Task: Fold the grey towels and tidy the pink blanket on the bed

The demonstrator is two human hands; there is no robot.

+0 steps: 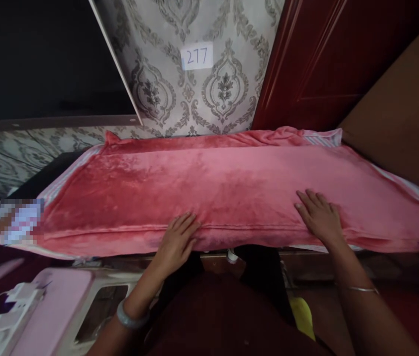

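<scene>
A pink plush blanket (194, 183) lies spread over a long low surface, its edges partly folded over. Striped lining (322, 140) shows at the far right corner and along both ends. My left hand (178, 242) rests on the near edge, fingers stretched out across a raised fold. Farther right, my right hand (319, 215) lies flat on the plush with its fingers spread. Neither hand grips the cloth. What supports the blanket is mostly hidden beneath it.
A dark screen (46, 59) stands behind on the left. A card reading 277 (197, 55) is on the patterned wall. At right are a red door (316, 54) and a brown board (405, 94). A pink panel (59, 306) and white power strip (16, 316) sit at lower left.
</scene>
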